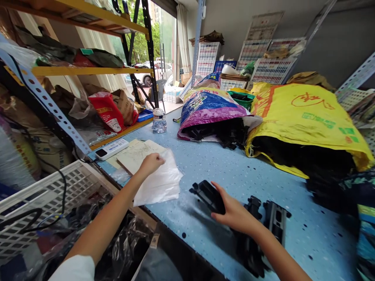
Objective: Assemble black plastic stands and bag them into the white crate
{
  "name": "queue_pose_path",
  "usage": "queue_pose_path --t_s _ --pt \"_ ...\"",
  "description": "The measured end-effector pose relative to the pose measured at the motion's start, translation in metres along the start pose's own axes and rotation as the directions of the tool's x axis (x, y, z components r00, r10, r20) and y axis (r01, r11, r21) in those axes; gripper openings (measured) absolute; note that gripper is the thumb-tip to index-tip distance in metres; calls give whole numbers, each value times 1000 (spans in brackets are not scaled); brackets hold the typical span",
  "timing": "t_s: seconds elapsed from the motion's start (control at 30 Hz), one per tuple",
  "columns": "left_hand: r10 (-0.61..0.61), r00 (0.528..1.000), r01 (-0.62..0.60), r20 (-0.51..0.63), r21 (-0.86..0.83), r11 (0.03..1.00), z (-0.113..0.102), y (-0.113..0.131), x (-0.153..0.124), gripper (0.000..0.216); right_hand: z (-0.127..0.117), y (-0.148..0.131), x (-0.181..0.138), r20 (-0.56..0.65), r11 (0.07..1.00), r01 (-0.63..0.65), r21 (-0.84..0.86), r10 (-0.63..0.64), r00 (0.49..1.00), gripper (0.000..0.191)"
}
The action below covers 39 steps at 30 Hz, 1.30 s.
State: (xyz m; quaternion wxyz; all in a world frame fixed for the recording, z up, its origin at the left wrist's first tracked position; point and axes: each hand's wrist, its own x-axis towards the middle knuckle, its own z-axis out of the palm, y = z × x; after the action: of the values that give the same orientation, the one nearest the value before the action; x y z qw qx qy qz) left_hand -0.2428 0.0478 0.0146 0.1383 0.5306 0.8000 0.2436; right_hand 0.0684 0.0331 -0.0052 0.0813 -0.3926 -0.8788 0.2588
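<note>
My left hand (150, 163) is closed in a pinch on the top of a stack of clear plastic bags (159, 183) lying on the blue table (222, 168). My right hand (233, 212) wraps round a black plastic part (206, 194) and holds it just above the table. More black plastic parts (275, 218) lie beside and under my right wrist. A sheet of cardboard (137, 154) rests under the far end of the bags.
A purple woven sack (209, 107) and a yellow sack (307, 117) spill black parts at the back. A water bottle (159, 121) and white power strip (111, 149) sit at the left edge. A white crate (43, 195) stands at the lower left. Shelves stand further left.
</note>
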Motion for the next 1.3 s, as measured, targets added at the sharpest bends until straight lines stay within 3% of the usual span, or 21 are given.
queue_pose_path --t_s 0.13,0.33,0.57,0.67,0.83,0.97,1.17,1.3 --pt "56 998 -56 -9 -62 996 -2 10 0 17 -6 -13 -14 10 968 103 228 -108 994 82" --pt "144 989 -136 44 -154 979 -5 13 -4 16 -7 -22 -11 -22 940 96 326 -94 995 75" --pt "178 984 -172 13 -207 963 -5 30 -12 20 -8 -32 -6 -38 898 143 415 -140 989 75" --pt "202 979 -191 24 -234 953 -3 39 -13 21 -4 -31 -3 -41 823 152 548 -155 987 76" --pt "176 984 -163 28 -252 954 4 38 -9 21 0 -24 -1 -26 634 64 771 -70 997 79" --pt "135 989 -114 54 -285 952 9 27 -4 24 1 -23 0 -7 583 26 812 -34 999 79" --pt "148 966 -43 211 -434 900 10 19 -4 29 11 -27 12 24 400 8 917 -75 997 78" --pt "185 931 7 315 -523 853 5 13 -8 28 14 -28 19 36 369 2 929 -98 995 77"
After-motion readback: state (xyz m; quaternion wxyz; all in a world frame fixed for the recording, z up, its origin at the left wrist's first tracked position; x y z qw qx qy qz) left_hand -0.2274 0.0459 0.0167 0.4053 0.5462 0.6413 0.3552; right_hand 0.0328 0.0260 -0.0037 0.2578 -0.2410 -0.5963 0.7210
